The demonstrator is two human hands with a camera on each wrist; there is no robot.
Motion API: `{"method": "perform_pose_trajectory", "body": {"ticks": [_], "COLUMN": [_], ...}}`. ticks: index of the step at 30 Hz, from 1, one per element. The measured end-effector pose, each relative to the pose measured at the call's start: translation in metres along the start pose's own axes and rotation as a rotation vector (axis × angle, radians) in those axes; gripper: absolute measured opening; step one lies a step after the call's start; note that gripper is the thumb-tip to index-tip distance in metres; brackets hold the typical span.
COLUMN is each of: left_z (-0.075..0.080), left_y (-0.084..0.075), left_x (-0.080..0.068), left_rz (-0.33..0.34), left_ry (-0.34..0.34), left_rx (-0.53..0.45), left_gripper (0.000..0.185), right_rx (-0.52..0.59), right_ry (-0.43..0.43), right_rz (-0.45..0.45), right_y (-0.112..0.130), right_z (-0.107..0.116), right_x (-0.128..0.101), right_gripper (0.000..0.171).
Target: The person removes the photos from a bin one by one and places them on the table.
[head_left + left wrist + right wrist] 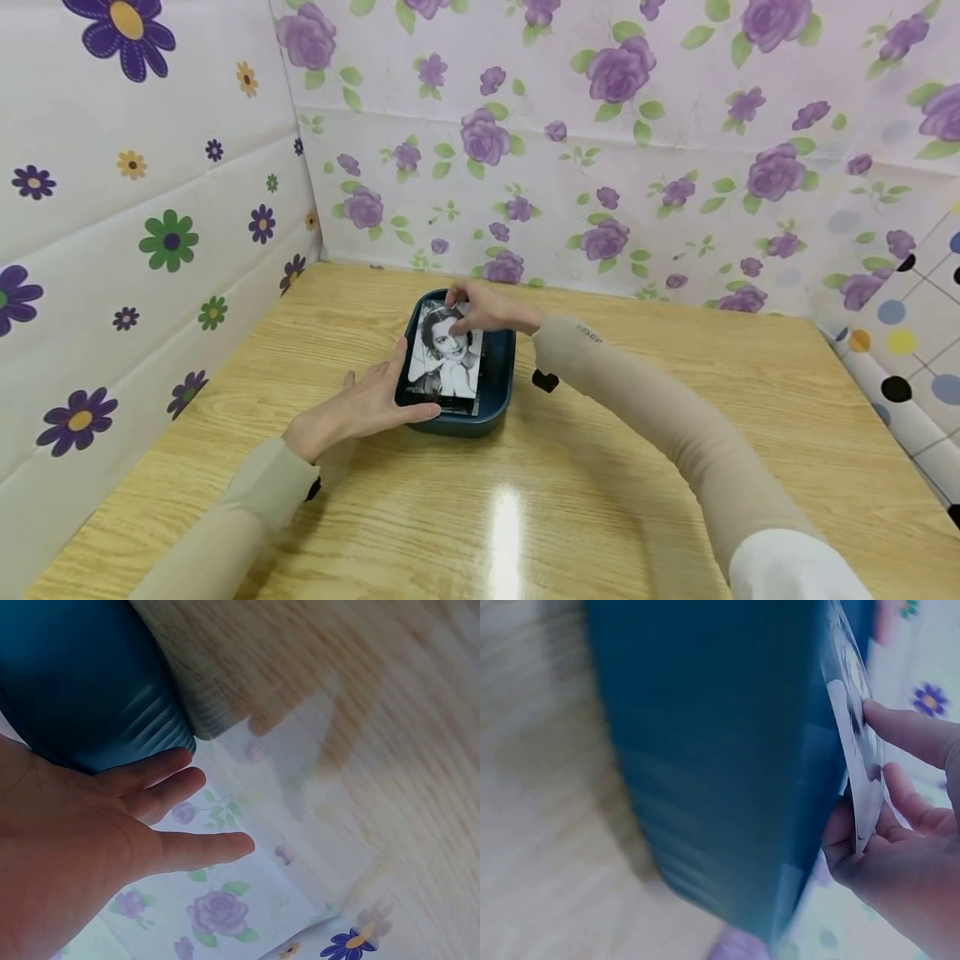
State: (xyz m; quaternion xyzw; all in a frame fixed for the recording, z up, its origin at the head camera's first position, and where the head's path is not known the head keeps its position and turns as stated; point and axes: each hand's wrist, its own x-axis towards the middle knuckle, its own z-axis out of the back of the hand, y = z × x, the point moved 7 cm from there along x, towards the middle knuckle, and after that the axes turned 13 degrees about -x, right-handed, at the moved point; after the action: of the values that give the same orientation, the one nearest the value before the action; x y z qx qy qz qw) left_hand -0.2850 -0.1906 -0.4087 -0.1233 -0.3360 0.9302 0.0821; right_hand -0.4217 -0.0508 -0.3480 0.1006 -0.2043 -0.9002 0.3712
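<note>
A dark blue plastic bin [497, 392] stands on the table, and a black-and-white photo print [452, 367] of a person lies at its mouth, toward the left side. My right hand [489, 308] reaches over the far end and pinches the print near its top. In the right wrist view the thumb presses the face of the print [865, 776] while fingers bend round its edge and behind. At the bin's near left corner, my left hand [363, 408] has its fingers spread along the wall, thumb across the front rim. Under the print, a dark edge shows inside.
The bin rests on a wood-grain table [637, 500]. Behind it rises a wall covering with purple roses [618, 75]; a flower-print covering [172, 242] hangs at the left. A dotted sheet [900, 342] borders the right side.
</note>
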Motion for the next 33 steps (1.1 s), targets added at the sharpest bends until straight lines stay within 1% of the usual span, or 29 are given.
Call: {"method": "perform_pose_trajectory", "body": {"ticks": [4, 7, 10, 13, 19, 23, 27, 33], "left_z": [0.000, 0.001, 0.002, 0.002, 0.001, 0.001, 0.001, 0.000], "left_y": [0.000, -0.001, -0.002, -0.002, -0.002, 0.000, 0.001, -0.003], "left_x": [0.000, -0.001, -0.002, -0.002, -0.001, -0.001, -0.003, 0.000], "left_rz": [0.003, 0.002, 0.003, 0.005, 0.001, 0.011, 0.021, 0.016], "left_ry": [0.005, -0.001, -0.006, -0.008, 0.002, 0.009, 0.015, 0.025], "left_rx": [0.007, 0.009, 0.017, 0.020, 0.018, 0.016, 0.021, 0.013], "left_gripper": [0.122, 0.122, 0.123, 0.123, 0.123, 0.124, 0.124, 0.124], "right_rx": [0.081, 0.118, 0.143, 0.139, 0.138, 0.148, 0.122, 0.001], "right_ry": [-0.075, -0.125, -0.134, -0.116, -0.097, -0.071, -0.057, -0.040], "right_rz": [-0.009, -0.038, -0.080, -0.123, -0.218, -0.267, -0.298, -0.319], "right_y": [-0.011, -0.029, -0.056, -0.086, -0.144, -0.172, -0.192, -0.206], "right_z": [0.037, 0.063, 0.081, 0.088, 0.090, 0.081, 0.069, 0.053], "right_x": [-0.011, -0.024, -0.041, -0.060, -0.096, -0.107, -0.110, -0.113], "right_gripper": [0.041, 0.041, 0.039, 0.038, 0.040, 0.042, 0.040, 0.035]}}
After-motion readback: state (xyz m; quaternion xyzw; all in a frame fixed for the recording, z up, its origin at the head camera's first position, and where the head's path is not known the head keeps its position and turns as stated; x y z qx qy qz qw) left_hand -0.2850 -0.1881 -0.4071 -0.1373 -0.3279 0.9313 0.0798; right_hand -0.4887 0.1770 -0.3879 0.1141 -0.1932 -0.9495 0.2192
